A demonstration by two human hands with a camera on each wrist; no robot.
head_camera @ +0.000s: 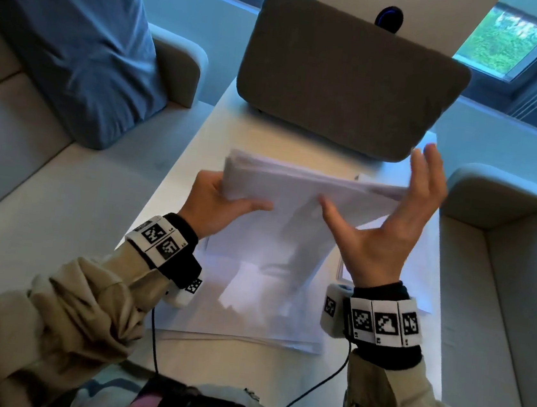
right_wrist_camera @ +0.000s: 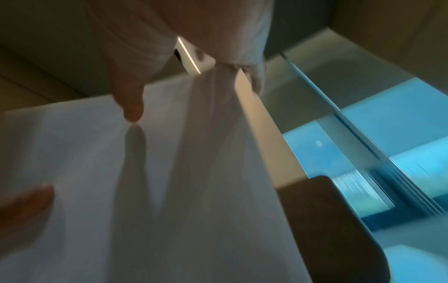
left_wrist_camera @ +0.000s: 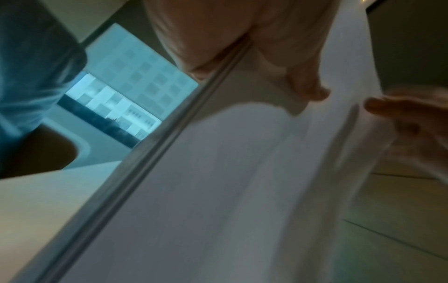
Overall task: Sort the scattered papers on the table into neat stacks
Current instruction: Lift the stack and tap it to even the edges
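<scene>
A thick stack of white papers (head_camera: 294, 199) stands tilted above the table (head_camera: 199, 148). My left hand (head_camera: 224, 201) grips its left side, thumb on the front and fingers behind. My right hand (head_camera: 389, 217) is spread open against the stack's right edge, fingers straight up and the thumb tip touching the front sheet. In the left wrist view the stack (left_wrist_camera: 218, 191) fills the middle under my left thumb (left_wrist_camera: 308, 84). The right wrist view shows my right thumb (right_wrist_camera: 132, 103) on the same sheets (right_wrist_camera: 194, 191). More white sheets (head_camera: 249, 301) lie flat on the table beneath.
Loose sheets (head_camera: 420, 270) lie at the table's right side. A grey padded chair back (head_camera: 348, 75) stands at the far end. A blue pillow (head_camera: 79, 31) rests on the sofa (head_camera: 44, 194) at the left; another sofa seat (head_camera: 500, 296) is right.
</scene>
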